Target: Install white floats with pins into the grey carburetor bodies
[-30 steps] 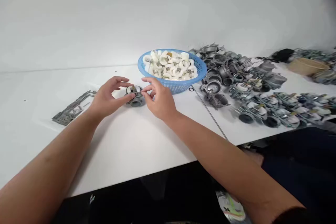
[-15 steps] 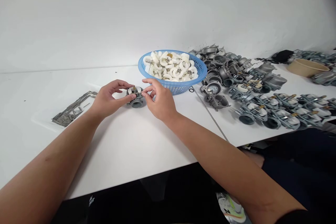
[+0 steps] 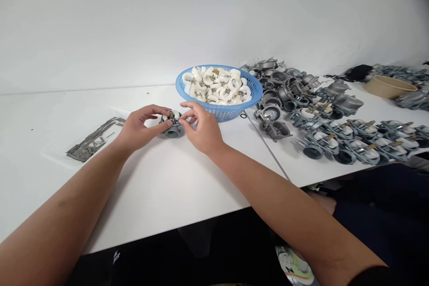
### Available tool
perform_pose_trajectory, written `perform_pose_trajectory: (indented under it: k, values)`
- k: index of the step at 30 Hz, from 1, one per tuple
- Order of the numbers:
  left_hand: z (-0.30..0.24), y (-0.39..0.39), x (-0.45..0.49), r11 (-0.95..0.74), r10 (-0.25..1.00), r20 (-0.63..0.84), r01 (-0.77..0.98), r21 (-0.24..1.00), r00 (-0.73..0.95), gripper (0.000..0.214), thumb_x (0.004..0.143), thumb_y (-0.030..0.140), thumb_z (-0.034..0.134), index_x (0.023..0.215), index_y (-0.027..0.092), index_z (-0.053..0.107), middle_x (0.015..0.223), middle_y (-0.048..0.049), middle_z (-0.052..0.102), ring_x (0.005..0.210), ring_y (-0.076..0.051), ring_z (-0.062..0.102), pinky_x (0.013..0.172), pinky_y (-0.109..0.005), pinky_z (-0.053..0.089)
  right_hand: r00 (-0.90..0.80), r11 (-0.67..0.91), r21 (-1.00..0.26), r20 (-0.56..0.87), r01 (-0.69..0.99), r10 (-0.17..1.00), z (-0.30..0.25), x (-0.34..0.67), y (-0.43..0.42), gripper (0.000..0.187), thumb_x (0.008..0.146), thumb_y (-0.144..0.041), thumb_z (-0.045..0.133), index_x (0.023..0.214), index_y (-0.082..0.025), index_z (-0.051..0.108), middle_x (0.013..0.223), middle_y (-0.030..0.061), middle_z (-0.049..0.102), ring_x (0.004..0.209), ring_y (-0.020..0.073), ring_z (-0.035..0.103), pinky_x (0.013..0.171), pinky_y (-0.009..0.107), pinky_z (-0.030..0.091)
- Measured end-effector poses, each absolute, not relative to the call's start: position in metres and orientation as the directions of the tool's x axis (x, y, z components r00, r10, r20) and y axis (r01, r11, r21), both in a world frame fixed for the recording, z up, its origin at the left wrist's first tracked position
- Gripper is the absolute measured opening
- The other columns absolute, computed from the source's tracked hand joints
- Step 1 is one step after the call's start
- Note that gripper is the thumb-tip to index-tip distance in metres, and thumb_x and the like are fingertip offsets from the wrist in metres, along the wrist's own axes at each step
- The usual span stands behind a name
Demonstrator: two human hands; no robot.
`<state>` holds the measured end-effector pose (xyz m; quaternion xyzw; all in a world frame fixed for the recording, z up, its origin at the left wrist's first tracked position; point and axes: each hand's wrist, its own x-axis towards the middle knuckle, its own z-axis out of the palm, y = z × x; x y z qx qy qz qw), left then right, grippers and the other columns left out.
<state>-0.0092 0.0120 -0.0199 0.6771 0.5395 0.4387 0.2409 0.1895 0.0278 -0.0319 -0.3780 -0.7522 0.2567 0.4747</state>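
A small grey metal carburetor body point(image 3: 173, 125) with a white float on top sits on the white table point(image 3: 161, 187). My left hand point(image 3: 139, 127) grips it from the left, thumb and fingers around it. On its right side my right hand point(image 3: 201, 127) pinches at its top edge with thumb and forefinger; what the pinch holds is too small to make out. Just behind the hands stands a blue basket point(image 3: 219, 91) full of white plastic floats.
A pile of thin metal pins point(image 3: 92, 140) lies at the left. Many grey carburetor bodies point(image 3: 301, 107) crowd the table's right side, some in rows. A thin rod point(image 3: 268, 145) lies on a table seam. A tan bowl point(image 3: 389, 86) stands at the far right.
Both hands stay on the carburetor body. The left fingers have closed a little over its top, and the right pinch has shifted slightly left.
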Motion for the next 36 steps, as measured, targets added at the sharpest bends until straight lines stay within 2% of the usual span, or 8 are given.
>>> perform_pose_trajectory:
  k: [5,9,13,20,24,29,33,36]
  values:
    - [-0.0167,0.0106,-0.0071,-0.297,0.942,0.335,0.541,0.787,0.031,0.044,0.073,0.045,0.079,0.111,0.027,0.064,0.119,-0.0038,0.069,0.119,-0.025,0.061,0.106,-0.043,0.045,-0.260,0.572,-0.757,0.511,0.317,0.819,-0.0295,0.1900,0.0270,0.034,0.087,-0.014,0.063,0.120,-0.022,0.060,0.093,-0.0023,0.072,0.073,0.0137,0.059,0.072,0.029,0.047]
    - [-0.0154,0.0108,-0.0069,-0.264,0.955,0.292,0.561,0.784,0.042,0.033,0.076,0.047,0.076,0.099,0.025,0.067,0.118,-0.0029,0.070,0.120,-0.026,0.060,0.110,-0.046,0.041,-0.252,0.570,-0.774,0.515,0.276,0.820,-0.0284,0.1906,0.0272,0.028,0.087,-0.014,0.063,0.114,-0.022,0.064,0.089,-0.0031,0.073,0.070,0.0128,0.060,0.071,0.028,0.047]
    - [-0.0175,0.0122,-0.0086,-0.285,0.951,0.304,0.538,0.793,0.055,0.029,0.075,0.046,0.077,0.090,0.024,0.067,0.118,-0.0039,0.071,0.120,-0.026,0.061,0.112,-0.047,0.039,-0.219,0.547,-0.821,0.510,0.165,0.832,-0.0296,0.1912,0.0285,0.023,0.086,-0.017,0.065,0.109,-0.021,0.065,0.087,-0.0028,0.074,0.072,0.0126,0.062,0.069,0.027,0.047]
    - [-0.0178,0.0117,-0.0082,-0.289,0.952,0.300,0.503,0.815,0.061,0.030,0.073,0.047,0.078,0.087,0.024,0.067,0.119,-0.0055,0.071,0.119,-0.027,0.061,0.108,-0.046,0.043,-0.224,0.454,-0.886,0.425,0.097,0.877,-0.0297,0.1886,0.0283,0.020,0.085,-0.022,0.066,0.104,-0.021,0.063,0.087,-0.0012,0.074,0.071,0.0126,0.061,0.067,0.026,0.047]
    - [-0.0124,0.0078,-0.0042,-0.287,0.951,0.304,0.518,0.806,0.054,0.032,0.074,0.047,0.076,0.094,0.024,0.066,0.118,-0.0046,0.071,0.119,-0.027,0.061,0.109,-0.046,0.042,-0.205,0.398,-0.916,0.382,0.042,0.901,-0.0315,0.1863,0.0304,0.020,0.083,-0.026,0.069,0.097,-0.019,0.057,0.084,-0.0009,0.073,0.066,0.0109,0.060,0.065,0.025,0.046]
    - [-0.0138,0.0082,-0.0042,-0.299,0.947,0.317,0.522,0.799,0.058,0.033,0.076,0.045,0.074,0.099,0.024,0.064,0.118,-0.0047,0.069,0.118,-0.027,0.061,0.109,-0.046,0.043,-0.204,0.376,-0.927,0.370,-0.010,0.906,-0.0354,0.1842,0.0309,0.022,0.082,-0.029,0.070,0.098,-0.020,0.057,0.084,-0.0010,0.072,0.066,0.0105,0.059,0.063,0.024,0.046]
    - [-0.0188,0.0115,-0.0082,-0.334,0.936,0.345,0.495,0.802,0.071,0.052,0.075,0.042,0.076,0.122,0.026,0.059,0.121,-0.0063,0.067,0.118,-0.026,0.060,0.107,-0.045,0.044,-0.215,0.332,-0.942,0.333,-0.046,0.918,-0.0367,0.1829,0.0294,0.021,0.082,-0.028,0.071,0.096,-0.020,0.058,0.083,-0.0013,0.072,0.062,0.0097,0.058,0.061,0.023,0.046]
    - [-0.0187,0.0124,-0.0101,-0.300,0.949,0.307,0.527,0.795,0.076,0.050,0.076,0.045,0.075,0.121,0.026,0.063,0.125,-0.0064,0.066,0.119,-0.027,0.059,0.108,-0.045,0.043,-0.226,0.302,-0.952,0.303,-0.041,0.926,-0.0361,0.1827,0.0288,0.020,0.081,-0.026,0.071,0.095,-0.020,0.058,0.083,-0.0014,0.072,0.062,0.0098,0.060,0.062,0.023,0.047]
